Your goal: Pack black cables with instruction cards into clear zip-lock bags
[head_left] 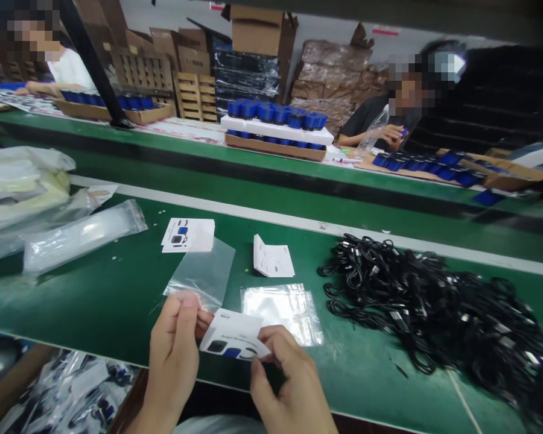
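My left hand (174, 349) and my right hand (285, 380) together hold a white printed card (233, 334) above the table's near edge. A clear plastic bag (201, 271) rises from my left hand's fingers, though its grip there is partly hidden. Beyond my right hand lies a flat, clear zip bag (280, 313). A small stack of printed cards (189, 235) and a folded white leaflet (273, 258) rest farther out. A large tangled heap of black cables (425, 301) fills the table's right side.
Bundled plastic bags (84, 236) lie on the green work table (117, 301) at left. Behind a raised green belt (271, 175), a co-worker (389, 120) handles blue items. Another person (58, 72) sits far left. Trays of blue items, cartons and pallets stand beyond.
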Tool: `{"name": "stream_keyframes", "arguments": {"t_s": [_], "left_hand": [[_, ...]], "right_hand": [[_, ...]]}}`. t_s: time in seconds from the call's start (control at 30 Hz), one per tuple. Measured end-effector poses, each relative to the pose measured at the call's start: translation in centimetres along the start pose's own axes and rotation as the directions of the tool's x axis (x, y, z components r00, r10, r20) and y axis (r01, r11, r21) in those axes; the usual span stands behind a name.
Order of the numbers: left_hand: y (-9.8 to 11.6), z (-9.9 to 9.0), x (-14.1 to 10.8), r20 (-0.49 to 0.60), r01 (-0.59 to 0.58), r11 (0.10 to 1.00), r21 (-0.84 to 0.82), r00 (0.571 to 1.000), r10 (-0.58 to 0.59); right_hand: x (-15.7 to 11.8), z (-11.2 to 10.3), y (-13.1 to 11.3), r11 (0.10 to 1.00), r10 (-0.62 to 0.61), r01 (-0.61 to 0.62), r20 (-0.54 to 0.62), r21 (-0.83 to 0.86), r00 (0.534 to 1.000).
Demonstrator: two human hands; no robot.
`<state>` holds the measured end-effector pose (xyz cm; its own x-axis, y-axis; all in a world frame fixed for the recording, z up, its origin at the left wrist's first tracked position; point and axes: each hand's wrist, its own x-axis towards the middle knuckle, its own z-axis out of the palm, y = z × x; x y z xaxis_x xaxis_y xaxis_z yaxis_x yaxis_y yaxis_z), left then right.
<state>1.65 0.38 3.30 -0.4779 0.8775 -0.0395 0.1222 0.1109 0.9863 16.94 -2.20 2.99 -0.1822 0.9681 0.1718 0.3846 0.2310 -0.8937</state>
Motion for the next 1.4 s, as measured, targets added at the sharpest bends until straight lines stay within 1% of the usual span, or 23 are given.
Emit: {"name": "stream_keyframes", "arguments": {"t_s": [0.1,0.2,0.23,0.3,0.37,0.4,0.43,0.5,0.57,0.6,0.67,0.7,0.73,0.77,0.8,0.87,0.93,0.97,1.07,1.17,1.23,1.3,1.4], "left_hand": [[0.1,0.0,0.0,-0.068,-0.128,0.972,0.196,0.987,0.143],[0.1,0.2,0.2,-0.093,-0.208,0.924,0.321,0.964,0.249],[0.2,0.3,0.2,-0.092,-0.227,0.909,0.35,0.957,0.275],[0.2,0.5,0.3,-0.08,-0.262,0.881,0.394,0.945,0.317],[0.2,0.8,0.3,-0.057,-0.295,0.857,0.422,0.935,0.35],[0.1,0.9,0.2,-0.042,-0.312,0.846,0.433,0.93,0.364],[0.0,1.0,0.1,-0.025,-0.326,0.836,0.441,0.927,0.374],[-0.2,1.2,-0.1,0.005,-0.35,0.819,0.455,0.921,0.391],[-0.5,1.1,-0.3,0.031,-0.366,0.804,0.469,0.916,0.399],[-0.5,1.1,-0.3,0.046,-0.372,0.796,0.478,0.915,0.4],[-0.5,0.9,-0.3,0.079,-0.382,0.779,0.497,0.914,0.397],[-0.4,0.7,-0.3,0.097,-0.388,0.77,0.507,0.913,0.396],[-0.2,0.6,-0.3,0.112,-0.394,0.76,0.516,0.911,0.397],[0.0,0.5,-0.3,0.125,-0.402,0.751,0.523,0.908,0.4],[0.2,0.4,-0.4,0.142,-0.415,0.742,0.527,0.903,0.405],[0.5,0.3,-0.7,0.189,-0.457,0.719,0.524,0.885,0.425],[0.7,0.3,-1.0,0.251,-0.518,0.692,0.503,0.854,0.456],[0.7,0.3,-1.2,0.276,-0.547,0.679,0.49,0.836,0.474],[0.4,0.6,-1.7,0.334,-0.637,0.623,0.455,0.77,0.543],[-0.3,0.9,-2.1,0.439,-0.754,0.5,0.426,0.656,0.614],[-0.7,1.1,-2.3,0.516,-0.809,0.428,0.403,0.587,0.623],[-1.1,1.1,-2.5,0.563,-0.826,0.402,0.395,0.564,0.605],[-1.2,0.8,-2.6,0.584,-0.819,0.41,0.401,0.574,0.574]], "right_hand": [[-0.1,0.2,0.1,0.997,0.056,-0.054,-0.036,0.047,0.998],[-0.3,0.9,0.1,0.944,0.19,-0.15,-0.113,0.292,0.975],[-0.4,1.3,0.1,0.894,0.261,-0.192,-0.121,0.405,0.958],[-0.4,2.0,0.1,0.754,0.382,-0.263,-0.077,0.602,0.921],[-0.5,2.7,0.2,0.639,0.424,-0.326,0.034,0.697,0.905],[-0.5,3.0,0.3,0.614,0.424,-0.364,0.096,0.7,0.901],[-0.5,3.2,0.5,0.611,0.423,-0.404,0.15,0.681,0.893],[-0.5,3.3,0.9,0.652,0.437,-0.467,0.208,0.597,0.875],[-0.5,3.1,1.2,0.727,0.446,-0.475,0.184,0.496,0.876],[-0.5,2.8,1.2,0.781,0.423,-0.442,0.146,0.441,0.894],[-0.5,2.0,1.1,0.915,0.288,-0.282,0.021,0.288,0.957],[-0.5,1.6,0.9,0.967,0.186,-0.172,-0.058,0.189,0.981],[-0.5,1.1,0.8,0.995,0.068,-0.057,-0.134,0.084,0.989],[-0.6,0.7,0.6,0.999,-0.051,0.049,-0.199,-0.015,0.979],[-0.6,0.3,0.5,0.985,-0.164,0.144,-0.25,-0.096,0.954],[-0.6,-0.1,0.4,0.934,-0.344,0.293,-0.301,-0.203,0.889],[-0.5,-0.3,0.5,0.883,-0.454,0.387,-0.271,-0.267,0.849],[-0.4,-0.3,0.7,0.863,-0.48,0.407,-0.234,-0.3,0.845],[-0.3,-0.2,1.0,0.834,-0.46,0.385,-0.112,-0.395,0.881],[-0.3,-0.2,1.0,0.86,-0.339,0.273,-0.084,-0.432,0.937],[-0.2,-0.5,0.8,0.895,-0.235,0.185,-0.075,-0.406,0.969],[-0.2,-1.1,0.5,0.932,-0.133,0.119,-0.015,-0.342,0.991],[-0.2,-2.3,-0.2,0.966,-0.041,0.079,0.155,-0.247,0.987]]}}
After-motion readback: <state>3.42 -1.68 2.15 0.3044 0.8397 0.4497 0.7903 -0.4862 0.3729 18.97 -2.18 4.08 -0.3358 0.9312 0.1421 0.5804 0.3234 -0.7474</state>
